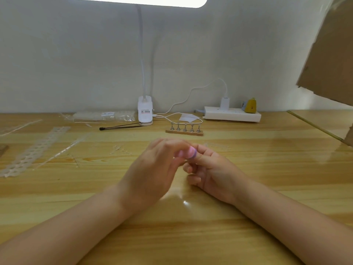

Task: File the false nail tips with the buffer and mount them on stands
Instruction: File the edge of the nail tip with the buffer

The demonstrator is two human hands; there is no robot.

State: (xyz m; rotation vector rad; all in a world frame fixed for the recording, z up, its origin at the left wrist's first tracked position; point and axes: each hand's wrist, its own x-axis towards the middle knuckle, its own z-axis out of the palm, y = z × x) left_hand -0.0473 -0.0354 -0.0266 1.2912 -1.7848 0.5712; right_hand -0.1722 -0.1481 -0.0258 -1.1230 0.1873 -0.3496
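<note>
The pink, purple-banded buffer block [191, 152] sits pinched between both hands above the wooden tabletop [267, 159]. The left hand [152, 169] and right hand [212, 173] both curl around it. Beyond stands a wooden rack of five metal nail stands [184, 129].

Pale wall [76, 54] behind a glossy wooden table [267, 159], lit by a clip lamp [145, 111].

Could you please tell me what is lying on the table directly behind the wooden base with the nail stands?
Behind the wooden base, a white cable loops across the table, with a small white paper beyond it. The stands cover part of the cable.
</note>
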